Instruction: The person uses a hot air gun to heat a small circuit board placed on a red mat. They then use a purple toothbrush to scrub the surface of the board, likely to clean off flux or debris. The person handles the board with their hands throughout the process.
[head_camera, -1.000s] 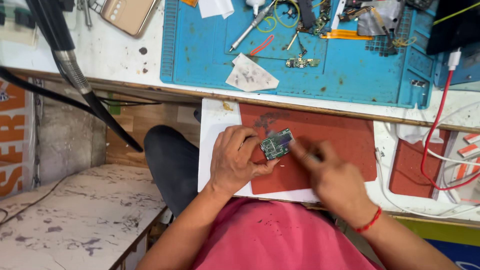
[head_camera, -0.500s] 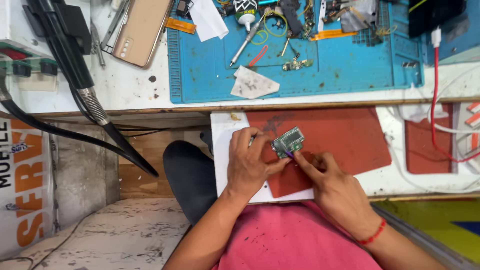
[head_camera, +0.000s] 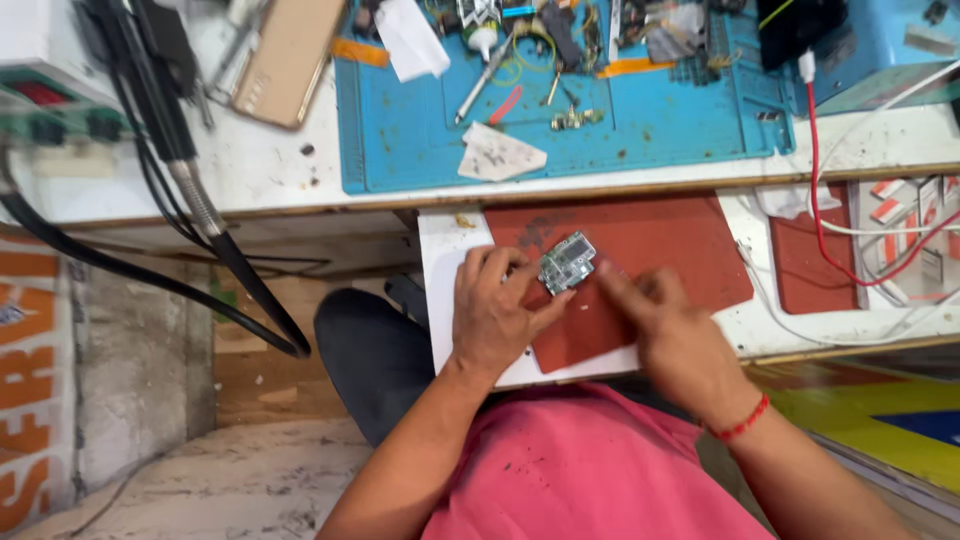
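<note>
A small green circuit board (head_camera: 568, 262) lies on a red-brown mat (head_camera: 660, 245) on a white pull-out shelf (head_camera: 440, 290). My left hand (head_camera: 495, 315) pins the board's left edge with its fingertips. My right hand (head_camera: 665, 335) is blurred, its fingers reaching the board's right side; whether it holds a tool I cannot tell. A red thread band circles my right wrist.
Above lies a blue work mat (head_camera: 640, 110) strewn with tweezers, wires, small parts and a scrap of paper (head_camera: 500, 157). A tan phone (head_camera: 290, 55) rests upper left. Black hoses (head_camera: 200, 200) hang at left. A red cable (head_camera: 820, 200) runs down at right beside a second red-brown pad (head_camera: 800, 265).
The camera view has shifted and tilted. My right hand has slid along the board's right side while my left hand keeps the board pinned on the mat.
</note>
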